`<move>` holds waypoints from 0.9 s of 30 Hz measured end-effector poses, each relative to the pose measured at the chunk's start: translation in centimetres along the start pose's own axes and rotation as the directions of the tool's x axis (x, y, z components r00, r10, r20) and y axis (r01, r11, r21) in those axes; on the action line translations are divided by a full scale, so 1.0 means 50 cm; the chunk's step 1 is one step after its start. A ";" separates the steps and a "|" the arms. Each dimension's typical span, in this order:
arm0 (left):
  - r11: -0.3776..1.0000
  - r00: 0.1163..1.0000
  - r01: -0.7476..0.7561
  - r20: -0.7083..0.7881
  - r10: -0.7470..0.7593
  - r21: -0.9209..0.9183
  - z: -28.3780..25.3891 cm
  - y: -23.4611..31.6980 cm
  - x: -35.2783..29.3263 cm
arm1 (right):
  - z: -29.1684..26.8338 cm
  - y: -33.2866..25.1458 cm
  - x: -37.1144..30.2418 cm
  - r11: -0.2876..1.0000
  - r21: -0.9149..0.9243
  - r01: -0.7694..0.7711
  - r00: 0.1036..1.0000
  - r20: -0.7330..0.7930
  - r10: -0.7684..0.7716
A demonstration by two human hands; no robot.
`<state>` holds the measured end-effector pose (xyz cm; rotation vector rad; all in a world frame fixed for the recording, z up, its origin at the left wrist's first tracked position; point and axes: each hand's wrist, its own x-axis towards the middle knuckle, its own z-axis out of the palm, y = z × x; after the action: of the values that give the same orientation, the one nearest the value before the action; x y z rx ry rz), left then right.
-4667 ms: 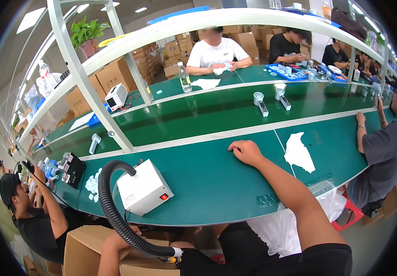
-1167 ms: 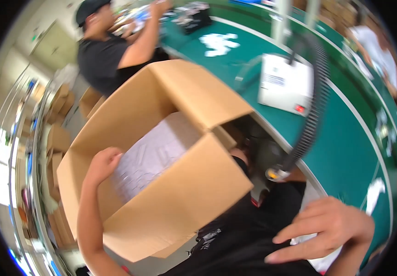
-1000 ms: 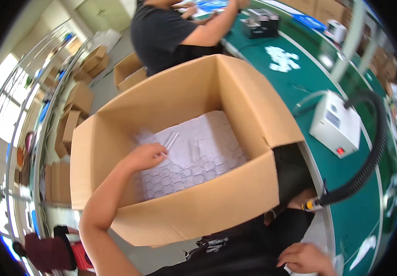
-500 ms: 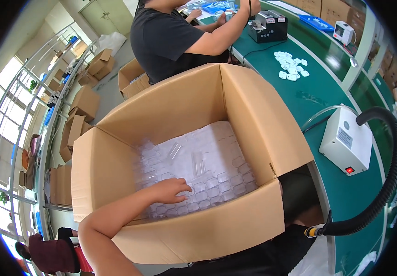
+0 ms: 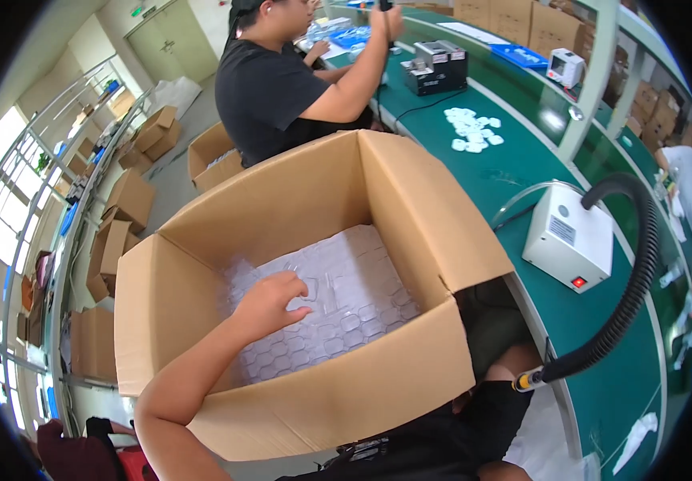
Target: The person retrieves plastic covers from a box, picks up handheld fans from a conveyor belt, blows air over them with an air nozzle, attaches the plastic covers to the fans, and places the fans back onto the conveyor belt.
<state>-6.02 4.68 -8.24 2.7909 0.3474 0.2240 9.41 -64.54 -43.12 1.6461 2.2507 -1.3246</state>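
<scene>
My left hand [image 5: 270, 303] reaches into a large open cardboard box [image 5: 298, 425] in front of me. Its thumb and curled fingers stand apart, above a layer of clear plastic pieces [image 5: 351, 322]. These are thin and rounded, set in rows over the near part of the box, on a whitish sheet [image 5: 366, 252]. One clear outline shows close by the fingertips; whether they touch it, I cannot tell. A short stack of clear pieces [image 5: 330, 298] lies just right of the hand. My right hand does not show.
Right of the box runs a green workbench [image 5: 474, 180] with a white machine [image 5: 570, 236], its black ribbed hose [image 5: 642, 264] curving toward me. Farther along are a pile of pale pieces [image 5: 472, 131] and a black machine [image 5: 435, 68]. A co-worker [image 5: 270, 96] sits beyond the box.
My left hand has moved from the near rows toward the middle of the box, beside the stacks. The whole view has shifted slightly; the co-worker's head now shows more.
</scene>
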 end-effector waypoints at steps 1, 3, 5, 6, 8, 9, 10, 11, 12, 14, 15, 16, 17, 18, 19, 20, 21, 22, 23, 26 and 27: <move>1.000 1.000 0.020 -0.023 -0.020 0.004 0.001 0.012 0.015 | 0.004 -0.008 0.010 0.996 0.010 -0.091 0.994 0.057 0.090; 0.998 0.995 0.062 -0.078 -0.061 0.007 -0.009 0.002 -0.009 | -0.078 -0.027 0.029 0.966 0.017 -0.258 0.945 0.211 0.249; 0.998 0.992 0.012 -0.122 -0.005 0.054 -0.022 0.021 -0.005 | -0.158 -0.078 0.029 0.879 0.078 -0.470 0.844 0.329 0.422; 0.996 0.989 -0.024 -0.145 0.036 0.086 -0.029 0.027 0.000 | -0.279 -0.145 0.058 0.946 -0.027 -0.324 0.865 0.395 0.308; 0.994 0.976 -0.043 -0.208 0.064 0.103 -0.038 0.061 0.019 | -0.370 -0.202 0.078 0.907 -0.042 -0.418 0.786 0.484 0.385; 0.995 0.975 -0.027 -0.215 0.048 0.097 -0.050 0.058 0.004 | -0.423 -0.230 0.080 0.921 -0.074 -0.383 0.782 0.504 0.366; 0.965 0.949 -0.171 -0.229 0.215 0.197 -0.071 0.058 -0.007 | -0.362 -0.204 0.100 0.931 -0.016 -0.366 0.828 0.451 0.333; 0.953 0.927 -0.219 -0.259 0.270 0.210 -0.077 0.067 -0.011 | -0.257 -0.131 0.183 0.898 -0.016 -0.440 0.689 0.635 0.349; 0.943 0.905 -0.243 -0.297 0.304 0.226 -0.088 0.072 -0.008 | -0.181 -0.083 0.254 0.874 -0.030 -0.485 0.519 0.795 0.315; 0.937 0.905 -0.260 -0.280 0.320 0.232 -0.116 0.134 -0.003 | -0.284 -0.159 0.202 0.874 -0.023 -0.485 0.650 0.660 0.378; 0.911 0.871 -0.335 -0.290 0.397 0.239 -0.117 0.115 -0.001 | -0.344 -0.212 0.146 0.886 -0.076 -0.457 0.736 0.527 0.425; 0.897 0.853 -0.367 -0.296 0.430 0.247 -0.117 0.123 0.000 | -0.363 -0.244 0.115 0.830 -0.060 -0.554 0.735 0.433 0.522; 0.956 0.903 -0.284 -0.357 0.241 -0.074 -0.119 0.136 -0.005 | -0.382 -0.264 0.088 0.819 -0.048 -0.572 0.735 0.413 0.538; 0.905 0.941 -0.165 -0.339 0.025 -0.391 -0.117 0.143 -0.020 | -0.399 -0.281 0.067 0.820 -0.013 -0.572 0.756 0.380 0.533; 0.906 0.939 -0.177 -0.341 0.038 -0.385 -0.103 0.140 -0.027 | -0.406 -0.286 0.052 0.822 0.019 -0.570 0.774 0.348 0.529; 0.796 0.954 -0.240 -0.287 0.088 -0.555 -0.083 0.134 -0.035 | -0.396 -0.288 0.046 0.818 0.022 -0.575 0.774 0.340 0.534; 0.654 0.959 -0.275 -0.245 0.140 -0.704 -0.058 0.136 -0.038 | -0.390 -0.282 0.039 0.836 0.013 -0.549 0.796 0.313 0.518; 0.484 0.956 -0.286 -0.214 0.199 -0.827 -0.033 0.140 -0.032 | -0.384 -0.273 0.029 0.852 0.001 -0.524 0.816 0.288 0.502; 0.418 0.929 -0.366 -0.356 0.105 -0.831 0.009 0.226 -0.025 | -0.412 -0.278 0.003 0.851 -0.011 -0.525 0.813 0.291 0.505; -0.046 0.993 -0.030 -0.024 -0.114 -0.998 0.155 0.473 -0.060 | -0.510 -0.296 -0.117 0.913 0.261 -0.315 0.814 -0.421 0.401; -0.416 0.975 0.181 0.217 -0.039 -0.891 0.236 0.501 -0.053 | -0.549 -0.290 -0.164 0.933 0.323 -0.161 0.740 -0.586 0.331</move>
<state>-0.99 -22.49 -11.34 0.7906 0.1916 0.1767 12.81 -53.70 -13.09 2.7280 2.0645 -1.1349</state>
